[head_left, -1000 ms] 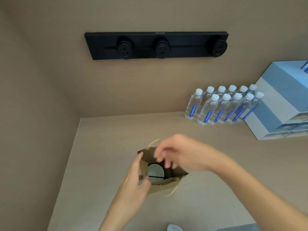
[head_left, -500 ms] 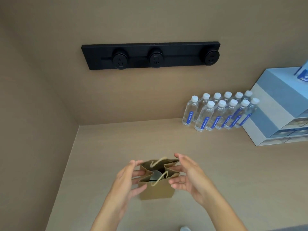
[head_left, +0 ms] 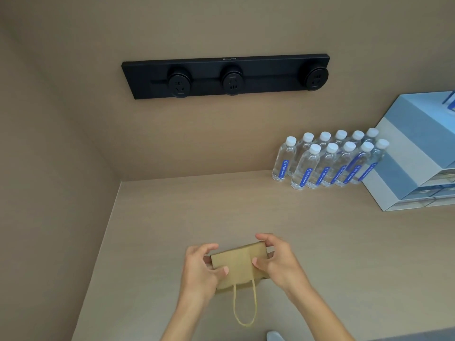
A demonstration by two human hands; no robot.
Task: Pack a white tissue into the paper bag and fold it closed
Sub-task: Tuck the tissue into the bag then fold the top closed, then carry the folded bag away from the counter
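The small brown paper bag (head_left: 237,264) stands on the beige table (head_left: 320,242), its top folded over toward the person and its long axis running left to right between the hands. The left hand (head_left: 199,269) and right hand (head_left: 277,262) each pinch an end of the fold, equally near. The loop handle (head_left: 245,306) hangs in front. The tissue is hidden from view, presumably inside.

A pale beige wooden counter (head_left: 152,242) carries clear plastic water bottles (head_left: 327,161) upper right, stacked blue-and-white boxes (head_left: 403,168) at the right edge, and a brown paper bag (head_left: 237,263) lower centre.
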